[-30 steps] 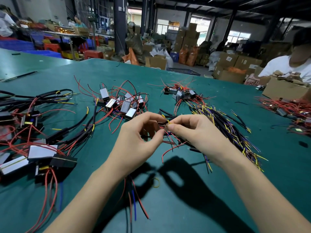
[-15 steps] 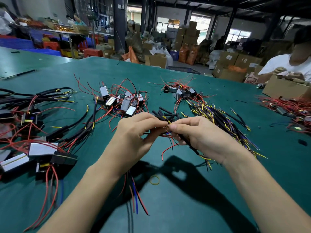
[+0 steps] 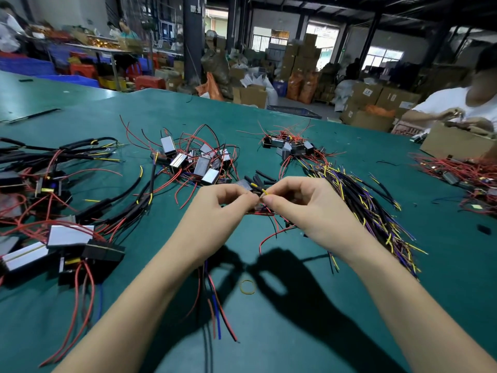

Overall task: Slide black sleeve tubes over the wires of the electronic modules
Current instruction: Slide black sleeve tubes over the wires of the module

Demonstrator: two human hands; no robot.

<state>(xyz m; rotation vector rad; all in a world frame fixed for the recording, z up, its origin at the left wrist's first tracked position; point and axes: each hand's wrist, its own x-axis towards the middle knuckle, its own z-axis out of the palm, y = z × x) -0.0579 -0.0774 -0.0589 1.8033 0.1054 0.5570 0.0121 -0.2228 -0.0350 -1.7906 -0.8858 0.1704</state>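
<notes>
My left hand (image 3: 217, 211) and my right hand (image 3: 304, 208) meet above the green table, fingertips almost touching. The left fingers pinch a short black sleeve tube (image 3: 255, 191). The right thumb and forefinger pinch a yellow-tipped wire (image 3: 265, 191) at the tube's end. Red, blue and black wires (image 3: 217, 319) hang below my left hand; the module they belong to is hidden in the palm. Loose black sleeve tubes (image 3: 262, 177) lie just beyond my fingers.
A heap of small silver modules (image 3: 196, 162) with red wires lies behind my left hand, a second heap (image 3: 290, 146) farther right. A bundle of black, yellow and purple wires (image 3: 371, 205) fans right. Sleeved modules (image 3: 61, 232) cover the left. A yellow rubber band (image 3: 247, 287) lies near. Another person (image 3: 462, 103) works at right.
Both hands rose slightly and drew closer over the table. The right fingers now hold the yellow wire tip at the end of the tube held by the left hand.
</notes>
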